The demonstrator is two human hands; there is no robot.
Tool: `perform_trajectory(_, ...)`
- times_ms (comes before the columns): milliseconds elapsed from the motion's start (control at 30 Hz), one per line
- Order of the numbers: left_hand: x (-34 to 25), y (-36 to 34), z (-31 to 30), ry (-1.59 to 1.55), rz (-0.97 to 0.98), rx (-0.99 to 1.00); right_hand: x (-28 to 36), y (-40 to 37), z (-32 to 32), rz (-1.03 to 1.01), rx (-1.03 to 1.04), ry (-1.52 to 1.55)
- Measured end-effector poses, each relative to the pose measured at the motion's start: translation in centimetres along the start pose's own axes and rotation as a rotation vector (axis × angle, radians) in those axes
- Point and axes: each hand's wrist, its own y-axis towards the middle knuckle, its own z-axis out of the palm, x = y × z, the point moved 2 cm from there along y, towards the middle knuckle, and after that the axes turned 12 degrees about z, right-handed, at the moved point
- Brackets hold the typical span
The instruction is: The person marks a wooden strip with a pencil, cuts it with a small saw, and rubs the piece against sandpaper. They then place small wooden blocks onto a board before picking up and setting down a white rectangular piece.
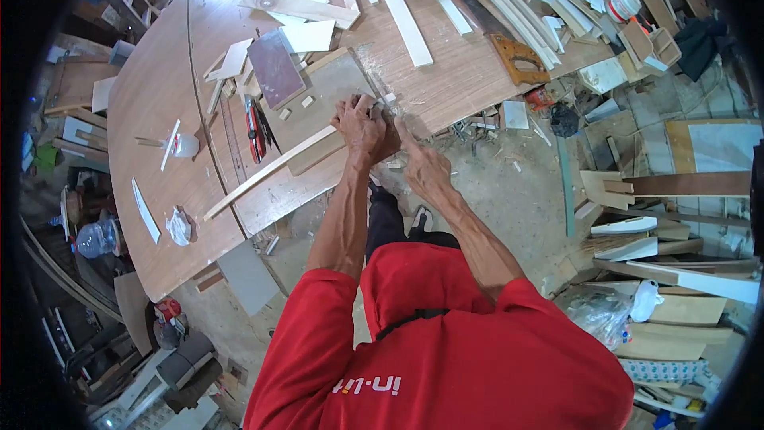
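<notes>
A long pale wooden strip (270,173) lies slantwise across the table, its upper end running under my left hand (362,127). The fingers of this hand are curled down and closed around that end. A dark brown edge (390,143) shows between my hands, too shaded to name. My right hand (428,169) is beside it at the table's edge, index finger stretched forward and the other fingers folded under; whether they hold anything is hidden. Just beyond the fingertips is a small pale wood piece (389,99). Beneath the strip's upper part lies a flat greyish board (330,84).
On the wooden table (469,95) lie a handsaw (517,60), red-and-black pliers-like tools (255,131), a purplish-brown block (276,69), a plastic cup (185,146) and a crumpled white wad (178,227). Wood offcuts (629,183) crowd the floor at right.
</notes>
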Motion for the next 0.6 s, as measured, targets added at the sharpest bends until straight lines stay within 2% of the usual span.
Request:
perform_trajectory(167,0.1,-0.5,0.1,0.009,-0.001,0.001,-0.5,-1.7,-0.6,0.085,0.097,-0.084)
perform_trajectory(233,0.0,0.0,0.2,0.012,-0.005,-0.008,0.5,1.2,-0.5,0.044,0.07,-0.062)
perform_trajectory(367,-0.3,0.2,-0.3,-0.03,-0.015,0.0,-0.2,-0.8,-0.7,-0.018,0.025,-0.053)
perform_trajectory(467,-0.1,-0.4,0.0,0.018,0.016,-0.003,-0.6,-1.3,-0.3,0.044,0.066,-0.155)
perform_trajectory(533,-0.1,0.0,0.1,-0.013,0.015,-0.037,0.2,1.3,0.3,0.001,0.028,-0.044)
perform_trajectory(600,-0.1,0.1,-0.2,-0.026,0.02,-0.029,0.0,0.7,0.4,-0.005,0.012,-0.036)
